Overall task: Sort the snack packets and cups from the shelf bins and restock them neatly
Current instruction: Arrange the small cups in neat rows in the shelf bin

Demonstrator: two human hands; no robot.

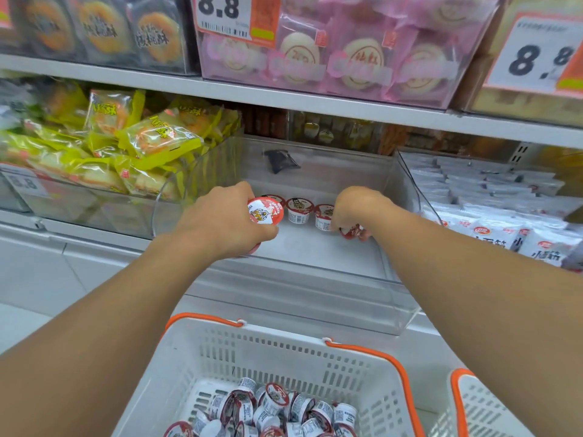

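Inside the clear shelf bin (315, 257), the left hand (220, 219) curls round a tilted red-lidded cup (265, 211), while the right hand (356, 212) pinches another cup (350, 231) low on the bin floor. Two cups (299, 211) stand upright between the hands. Below the bin, a white basket (284, 351) holds a heap of like cups (271, 411).

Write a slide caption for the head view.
Both hands set small cups into a clear bin above a basket.
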